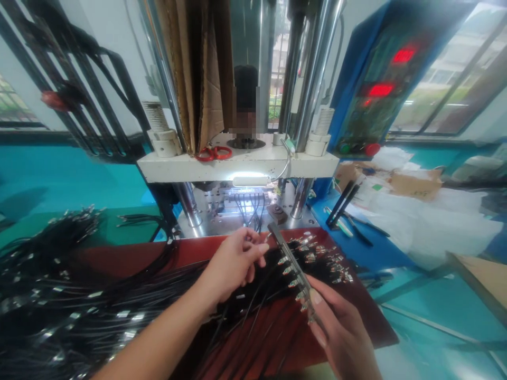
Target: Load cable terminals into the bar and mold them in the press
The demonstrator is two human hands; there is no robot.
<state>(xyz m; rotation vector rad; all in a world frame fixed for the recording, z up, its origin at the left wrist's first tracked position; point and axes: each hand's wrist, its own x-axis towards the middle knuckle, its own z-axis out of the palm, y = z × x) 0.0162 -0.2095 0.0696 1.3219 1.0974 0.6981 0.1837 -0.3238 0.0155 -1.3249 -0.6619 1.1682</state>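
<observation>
Right hand [336,330] grips metal jig bar [291,264]; left hand [233,261] fingertips pinch cable connector [266,237] above black cables [119,311].

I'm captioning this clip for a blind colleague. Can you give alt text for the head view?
The right hand holds a metal bar lined with cable connectors, while the left hand pinches one cable end beside it, above a red mat heaped with black cables.

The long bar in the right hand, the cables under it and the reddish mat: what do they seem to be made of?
The bar, held by the right hand, looks like dull grey metal, straight and rigid. The cables look like black plastic-sheathed wire; their tips glint silver, probably metal. The left hand pinches one end. The mat is matte brick red, perhaps rubber or board; hard to tell.
</observation>
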